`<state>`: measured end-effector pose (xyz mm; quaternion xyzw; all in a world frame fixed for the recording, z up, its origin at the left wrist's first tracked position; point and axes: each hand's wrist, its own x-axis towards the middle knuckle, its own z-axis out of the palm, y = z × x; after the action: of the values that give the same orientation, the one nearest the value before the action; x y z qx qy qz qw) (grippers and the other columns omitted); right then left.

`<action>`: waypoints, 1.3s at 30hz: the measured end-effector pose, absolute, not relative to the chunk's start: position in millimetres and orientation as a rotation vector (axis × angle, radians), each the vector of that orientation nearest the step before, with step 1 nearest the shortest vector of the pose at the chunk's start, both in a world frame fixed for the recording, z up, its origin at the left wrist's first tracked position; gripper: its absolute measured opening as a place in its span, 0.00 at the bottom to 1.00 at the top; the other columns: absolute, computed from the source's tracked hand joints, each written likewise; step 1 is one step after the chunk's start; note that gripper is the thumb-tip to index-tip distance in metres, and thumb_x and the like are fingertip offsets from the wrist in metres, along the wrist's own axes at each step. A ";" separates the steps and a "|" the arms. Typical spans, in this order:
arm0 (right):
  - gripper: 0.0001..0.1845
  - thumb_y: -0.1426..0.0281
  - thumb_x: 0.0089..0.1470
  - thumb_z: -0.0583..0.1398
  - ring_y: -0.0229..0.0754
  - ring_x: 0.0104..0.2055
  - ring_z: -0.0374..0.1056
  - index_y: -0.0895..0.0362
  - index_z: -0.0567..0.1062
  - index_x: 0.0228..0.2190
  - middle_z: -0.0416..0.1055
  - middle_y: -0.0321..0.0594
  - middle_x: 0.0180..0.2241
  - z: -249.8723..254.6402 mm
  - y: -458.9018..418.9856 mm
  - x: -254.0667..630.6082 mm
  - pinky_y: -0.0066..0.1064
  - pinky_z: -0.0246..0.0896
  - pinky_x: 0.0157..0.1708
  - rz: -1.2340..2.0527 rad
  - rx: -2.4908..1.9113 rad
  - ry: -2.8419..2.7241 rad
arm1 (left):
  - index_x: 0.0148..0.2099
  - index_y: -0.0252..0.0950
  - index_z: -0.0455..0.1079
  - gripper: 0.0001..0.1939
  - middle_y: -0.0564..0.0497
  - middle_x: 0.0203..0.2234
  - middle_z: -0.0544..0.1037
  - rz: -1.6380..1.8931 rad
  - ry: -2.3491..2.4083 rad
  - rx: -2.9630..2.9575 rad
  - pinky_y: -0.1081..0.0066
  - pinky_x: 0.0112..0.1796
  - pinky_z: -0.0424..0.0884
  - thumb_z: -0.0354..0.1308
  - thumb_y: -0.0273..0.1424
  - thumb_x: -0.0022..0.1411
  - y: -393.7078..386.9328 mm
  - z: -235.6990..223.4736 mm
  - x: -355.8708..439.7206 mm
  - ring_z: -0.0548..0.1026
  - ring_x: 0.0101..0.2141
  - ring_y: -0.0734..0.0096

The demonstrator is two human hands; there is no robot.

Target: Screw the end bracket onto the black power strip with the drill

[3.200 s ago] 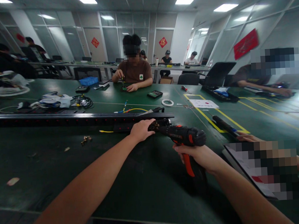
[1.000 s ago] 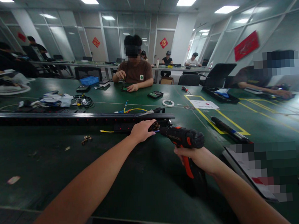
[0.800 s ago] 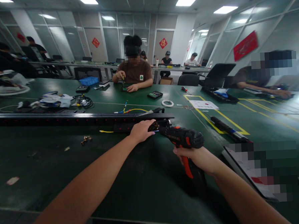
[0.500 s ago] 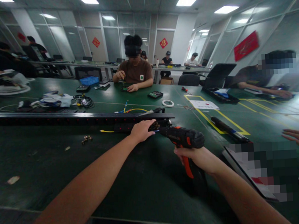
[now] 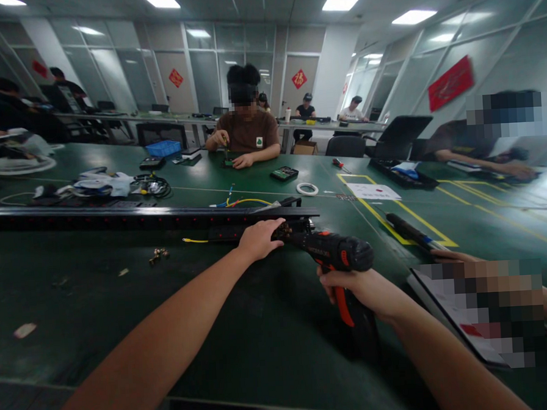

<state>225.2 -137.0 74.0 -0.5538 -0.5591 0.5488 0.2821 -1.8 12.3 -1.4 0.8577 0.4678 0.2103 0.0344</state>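
Observation:
My right hand (image 5: 351, 281) is wrapped round the grip of a black and orange cordless drill (image 5: 340, 248). The drill points left, its tip at small brass-coloured parts (image 5: 284, 229) on the end of a long black power strip (image 5: 224, 233). My left hand (image 5: 259, 239) grips that end, thumb and forefinger on either side of the brass parts; its other fingers are hidden. Just behind runs a long black metal rail (image 5: 155, 216). A yellow wire (image 5: 195, 240) with a ring terminal sticks out left of my left hand. Several brass screws (image 5: 159, 255) lie loose farther left.
A co-worker's hand (image 5: 454, 255) reaches in from the right beside a black pen-shaped electric screwdriver (image 5: 407, 230) and a paper-covered board (image 5: 444, 312). Behind the rail lie a tape roll (image 5: 307, 190), bundled cables (image 5: 102, 183) and a blue basket (image 5: 163, 148). Another person sits opposite.
The co-worker's hand on the right has moved left over the board to the electric screwdriver. My hands and the drill have stayed nearly in place.

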 end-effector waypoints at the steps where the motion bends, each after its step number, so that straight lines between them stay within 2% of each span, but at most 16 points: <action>1: 0.14 0.65 0.45 0.66 0.42 0.26 0.70 0.56 0.75 0.35 0.73 0.33 0.23 75.0 -137.6 224.2 0.32 0.64 0.29 1.508 -1.487 -1.454 | 0.70 0.46 0.59 0.36 0.49 0.62 0.72 0.647 1.438 2.636 0.60 0.57 0.69 0.65 0.42 0.64 12.3 -1.6 -1.8 0.71 0.60 0.55; 6: 0.27 0.64 0.42 0.68 0.42 0.25 0.71 0.57 0.74 0.45 0.74 0.34 0.22 77.0 -137.7 224.1 0.32 0.64 0.27 1.609 -1.496 -1.331 | 0.70 0.46 0.59 0.35 0.49 0.62 0.72 0.652 1.428 2.642 0.60 0.57 0.68 0.65 0.42 0.64 12.4 -1.6 -1.8 0.71 0.60 0.55; 11: 0.29 0.62 0.42 0.71 0.40 0.23 0.68 0.58 0.75 0.45 0.72 0.32 0.20 73.1 -134.4 228.9 0.31 0.64 0.26 1.684 -1.445 -1.232 | 0.70 0.47 0.59 0.35 0.49 0.62 0.73 0.635 1.440 2.637 0.60 0.57 0.68 0.65 0.42 0.64 11.6 -0.3 -1.8 0.70 0.60 0.56; 14: 0.25 0.62 0.42 0.71 0.38 0.23 0.67 0.58 0.76 0.43 0.71 0.31 0.20 70.6 -132.7 230.7 0.30 0.64 0.26 1.726 -1.412 -1.210 | 0.70 0.47 0.59 0.36 0.49 0.62 0.72 0.627 1.435 2.635 0.60 0.58 0.68 0.65 0.42 0.65 11.4 -0.1 -1.6 0.70 0.61 0.56; 20: 0.12 0.66 0.42 0.68 0.38 0.22 0.66 0.57 0.75 0.31 0.71 0.33 0.18 68.7 -133.2 229.1 0.29 0.61 0.25 1.689 -1.376 -1.307 | 0.70 0.45 0.59 0.36 0.48 0.63 0.72 0.642 1.423 2.637 0.60 0.58 0.68 0.65 0.41 0.64 11.2 -0.5 -1.3 0.70 0.60 0.56; 29: 0.11 0.69 0.39 0.66 0.39 0.22 0.65 0.56 0.72 0.28 0.70 0.32 0.17 71.0 -135.7 226.4 0.30 0.60 0.25 1.653 -1.430 -1.320 | 0.70 0.46 0.59 0.36 0.49 0.63 0.71 0.637 1.428 2.630 0.60 0.58 0.68 0.65 0.42 0.64 9.5 1.5 -1.6 0.70 0.61 0.56; 39: 0.12 0.67 0.37 0.67 0.40 0.22 0.66 0.55 0.72 0.27 0.70 0.33 0.18 74.8 -137.9 223.3 0.31 0.61 0.26 1.651 -1.459 -1.294 | 0.71 0.48 0.58 0.36 0.49 0.63 0.71 0.615 1.440 2.629 0.59 0.58 0.68 0.64 0.42 0.65 8.9 2.0 -1.7 0.70 0.61 0.55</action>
<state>223.3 -137.9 74.8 -0.5466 -0.4848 0.6185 0.2893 -1.7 8.9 2.0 0.8585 0.4702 0.2007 0.0406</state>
